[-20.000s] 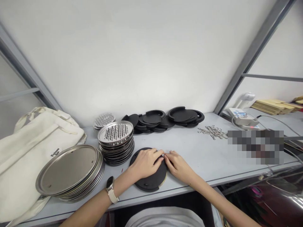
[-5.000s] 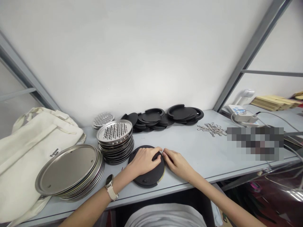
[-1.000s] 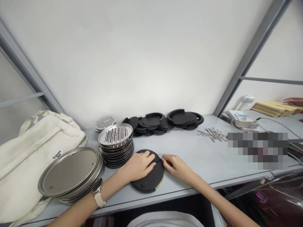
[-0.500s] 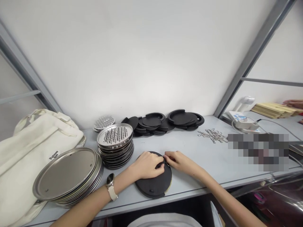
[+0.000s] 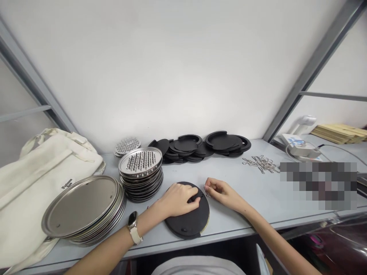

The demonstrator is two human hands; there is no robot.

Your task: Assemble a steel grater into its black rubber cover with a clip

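Observation:
A round black disc (image 5: 187, 219) with a knob near its front edge lies flat on the table. My left hand (image 5: 180, 198) rests on top of it, fingers curled and pressing it down around its upper part. Just off the disc's right edge, my right hand (image 5: 219, 193) pinches a small shiny metal clip (image 5: 206, 191) between thumb and fingers; its exact shape is hard to make out. Further right lies a loose pile of similar metal wire clips (image 5: 263, 163).
Against the wall lie several black round lids and rings (image 5: 186, 145). To the left stand stacked round grater plates (image 5: 140, 162), stacked metal trays (image 5: 83, 206) and a cream bag (image 5: 37, 191). A white charger (image 5: 301, 149) with cables and yellowish boards (image 5: 332, 133) are at right.
My right hand has moved slightly right, off the black disc, with the metal clip between its fingers. My left hand stays on the disc. A person's hand at far right has left view.

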